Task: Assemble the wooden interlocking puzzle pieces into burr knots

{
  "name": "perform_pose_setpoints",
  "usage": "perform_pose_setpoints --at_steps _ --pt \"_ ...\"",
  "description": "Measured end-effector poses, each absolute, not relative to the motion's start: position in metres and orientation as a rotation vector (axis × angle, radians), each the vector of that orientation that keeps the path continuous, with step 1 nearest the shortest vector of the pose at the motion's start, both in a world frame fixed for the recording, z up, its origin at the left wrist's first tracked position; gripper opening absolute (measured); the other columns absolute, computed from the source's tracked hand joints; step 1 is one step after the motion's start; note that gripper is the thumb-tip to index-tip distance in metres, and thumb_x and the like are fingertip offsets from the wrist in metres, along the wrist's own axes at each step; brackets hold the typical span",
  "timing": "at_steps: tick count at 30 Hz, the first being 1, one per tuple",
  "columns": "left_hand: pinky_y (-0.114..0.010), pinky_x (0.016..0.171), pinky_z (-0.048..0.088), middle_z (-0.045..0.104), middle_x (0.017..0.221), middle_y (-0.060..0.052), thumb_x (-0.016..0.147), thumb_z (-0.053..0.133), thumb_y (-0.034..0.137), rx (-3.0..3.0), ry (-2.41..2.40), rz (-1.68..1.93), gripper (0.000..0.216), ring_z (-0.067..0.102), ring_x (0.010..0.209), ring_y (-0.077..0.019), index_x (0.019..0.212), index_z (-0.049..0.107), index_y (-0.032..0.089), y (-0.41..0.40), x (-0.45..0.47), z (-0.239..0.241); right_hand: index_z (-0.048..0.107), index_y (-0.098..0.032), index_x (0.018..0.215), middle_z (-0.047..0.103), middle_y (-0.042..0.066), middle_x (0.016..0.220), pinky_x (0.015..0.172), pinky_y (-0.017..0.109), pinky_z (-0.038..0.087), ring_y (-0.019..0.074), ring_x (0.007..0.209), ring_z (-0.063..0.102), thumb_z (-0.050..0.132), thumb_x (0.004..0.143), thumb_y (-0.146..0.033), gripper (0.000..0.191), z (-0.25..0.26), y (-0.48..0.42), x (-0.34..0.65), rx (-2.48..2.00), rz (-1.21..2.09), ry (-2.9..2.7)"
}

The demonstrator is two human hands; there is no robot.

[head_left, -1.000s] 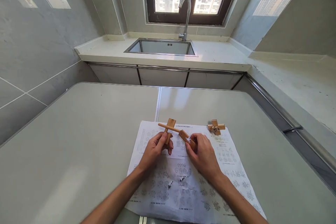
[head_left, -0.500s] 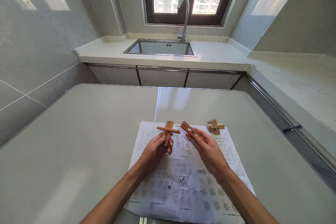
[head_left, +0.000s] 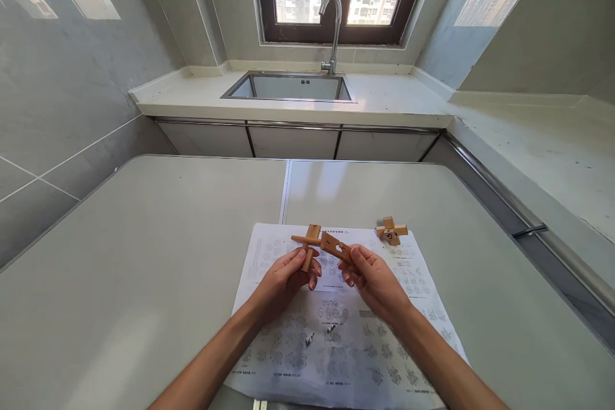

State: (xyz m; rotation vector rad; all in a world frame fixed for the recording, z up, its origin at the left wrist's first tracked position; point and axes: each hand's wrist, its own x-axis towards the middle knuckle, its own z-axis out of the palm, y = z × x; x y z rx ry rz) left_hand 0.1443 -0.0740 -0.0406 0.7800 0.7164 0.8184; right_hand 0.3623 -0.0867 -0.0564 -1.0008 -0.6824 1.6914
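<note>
My left hand (head_left: 291,271) is closed on two crossed wooden puzzle pieces (head_left: 312,232), one upright and one lying across it. Between the thumb and fingers of my right hand (head_left: 373,274) is a flat notched wooden puzzle piece (head_left: 335,246). Its far end overlaps the right tip of the crosswise piece; whether they touch I cannot tell. Both hands are above a printed paper sheet (head_left: 346,359) covered in small diagrams. A cross-shaped wooden puzzle assembly (head_left: 391,231) with a dark mark rests at the sheet's upper right corner.
The sheet lies on a pale table (head_left: 144,269) with a seam down its middle. Beyond it is a white counter (head_left: 384,93) with a sink (head_left: 288,99) and a curved tap (head_left: 335,29) under a window. A metal-railed ledge (head_left: 571,262) runs along the right.
My right hand has turned its notched piece and brought it left, up against the view of the crossed pieces. My left hand has shifted slightly right relative to the sheet.
</note>
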Motion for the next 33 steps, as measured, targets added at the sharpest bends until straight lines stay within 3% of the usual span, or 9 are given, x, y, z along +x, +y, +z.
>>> perform_pose_setpoints --at_steps 4,9,15,27,30,33 --pt "-0.031 0.076 0.043 0.067 0.089 -0.008 0.104 0.058 0.045 0.796 0.693 0.796 0.034 0.055 0.070 -0.0148 0.093 0.065 0.013 -0.075 0.145 -0.041 0.066 -0.020 0.088 0.070 0.002 0.073 0.051 0.026 0.042 0.0127 0.056 0.056 0.083 0.083 -0.061 0.045 -0.054 -0.089 0.360 -0.992 1.699 -0.726" --pt "-0.031 0.076 0.042 0.066 0.087 -0.007 0.105 0.057 0.045 0.810 0.677 0.750 0.031 0.055 0.071 -0.0152 0.098 0.063 0.015 -0.078 0.145 -0.035 0.067 -0.021 0.098 0.071 0.002 0.080 0.054 0.026 0.043 0.0130 0.058 0.059 0.080 0.088 -0.057 0.040 -0.056 -0.089 0.362 -0.975 1.711 -0.758" --pt "-0.031 0.075 0.041 0.062 0.082 -0.004 0.105 0.055 0.046 0.821 0.656 0.719 0.034 0.051 0.066 -0.0135 0.092 0.060 0.016 -0.079 0.145 -0.034 0.067 -0.022 0.106 0.072 0.003 0.087 0.055 0.027 0.045 0.0143 0.061 0.062 0.079 0.090 -0.054 0.038 -0.056 -0.090 0.362 -0.942 1.727 -0.838" --pt "-0.032 0.075 0.045 0.058 0.077 -0.003 0.104 0.056 0.052 0.886 0.625 0.635 0.038 0.050 0.065 -0.0136 0.087 0.057 0.017 -0.079 0.146 -0.037 0.065 -0.021 0.111 0.076 0.007 0.092 0.058 0.029 0.050 0.0162 0.063 0.066 0.073 0.093 -0.059 0.043 -0.052 -0.091 0.359 -1.021 1.673 -1.003" --pt "-0.032 0.075 0.050 0.057 0.078 -0.003 0.103 0.056 0.053 0.934 0.614 0.599 0.038 0.053 0.068 -0.0146 0.094 0.060 0.017 -0.081 0.145 -0.036 0.066 -0.021 0.110 0.075 0.006 0.091 0.060 0.029 0.051 0.0152 0.064 0.065 0.073 0.093 -0.058 0.041 -0.049 -0.092 0.356 -1.036 1.645 -1.054" --pt "-0.029 0.063 0.054 0.054 0.081 0.000 0.102 0.058 0.055 0.948 0.589 0.515 0.038 0.053 0.063 -0.0126 0.108 0.059 0.018 -0.082 0.143 -0.030 0.066 -0.022 0.110 0.072 0.003 0.083 0.061 0.029 0.050 0.0155 0.064 0.063 0.071 0.095 -0.057 0.039 -0.048 -0.094 0.356 -1.075 1.605 -1.098"
